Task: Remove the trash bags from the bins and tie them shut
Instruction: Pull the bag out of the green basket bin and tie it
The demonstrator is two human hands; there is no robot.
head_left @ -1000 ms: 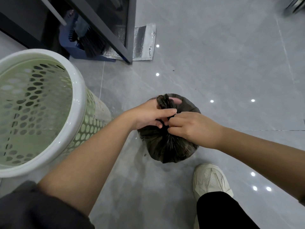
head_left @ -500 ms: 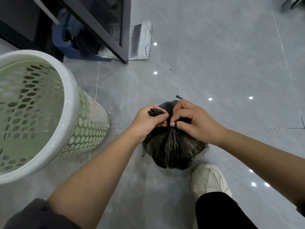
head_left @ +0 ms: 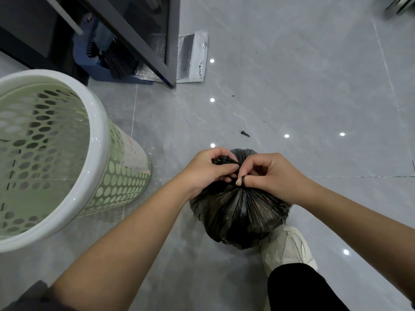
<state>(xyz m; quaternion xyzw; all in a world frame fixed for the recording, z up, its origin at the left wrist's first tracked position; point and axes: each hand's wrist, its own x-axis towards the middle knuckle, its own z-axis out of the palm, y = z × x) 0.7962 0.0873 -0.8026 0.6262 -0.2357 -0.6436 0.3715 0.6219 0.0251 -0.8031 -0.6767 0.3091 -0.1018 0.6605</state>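
Observation:
A full black trash bag (head_left: 240, 216) stands on the grey tiled floor, its top gathered into a twisted neck. My left hand (head_left: 208, 169) grips the bunched loose end of the neck. My right hand (head_left: 269, 176) pinches the neck from the other side, with a strand of black plastic wrapped round its thumb. A pale green perforated bin (head_left: 54, 153) with a white rim stands to the left with no bag in it.
My white shoe (head_left: 289, 248) sits just right of and behind the bag. A small black scrap (head_left: 245, 133) lies on the floor beyond the bag. A dark cabinet frame (head_left: 157, 52), a blue dustpan with brush (head_left: 105, 61) and a silver foil bag (head_left: 190, 59) are at the top left.
The bag has shifted slightly toward my shoe. Both hands moved from covering the bag's top to pinching its twisted neck, and plastic is now wound round my right thumb.

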